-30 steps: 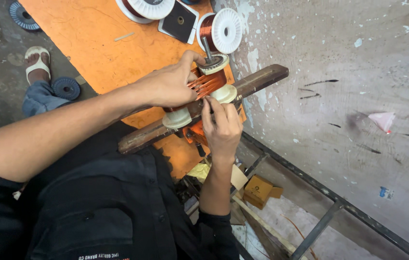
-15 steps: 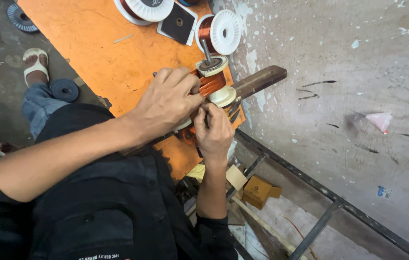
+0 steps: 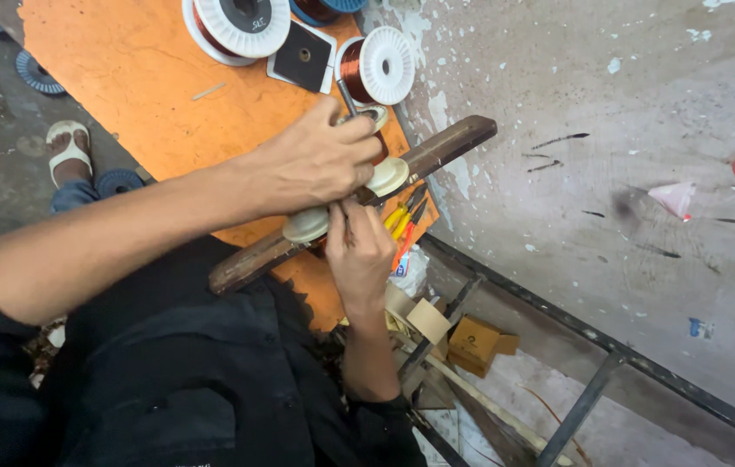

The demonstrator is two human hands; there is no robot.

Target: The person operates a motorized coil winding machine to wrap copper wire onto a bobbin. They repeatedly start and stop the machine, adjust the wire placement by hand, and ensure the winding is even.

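A dark wooden bar (image 3: 450, 140) lies aslant over the orange board (image 3: 125, 78), with two cream discs (image 3: 390, 175) threaded on it. My left hand (image 3: 316, 164) reaches in from the left and is clasped over the bar between the discs, hiding the copper winding there. From below, my right hand (image 3: 359, 251) pinches its fingertips against the bar beside the lower cream disc (image 3: 305, 227). What its fingers pinch is hidden. A thin metal rod (image 3: 347, 95) sticks up behind my left hand.
A copper-wire spool (image 3: 378, 65), a large white spool (image 3: 238, 22) and a black square plate (image 3: 303, 56) lie on the board's far end. Yellow and red-handled tools (image 3: 402, 223) lie under the bar. A cardboard box (image 3: 480, 342) and metal frame (image 3: 584, 333) sit below right; a sandalled foot (image 3: 67, 147) is at left.
My left hand has slid down from the upper disc onto the span between the discs, covering the copper winding. My right hand stays pinched at the bar.
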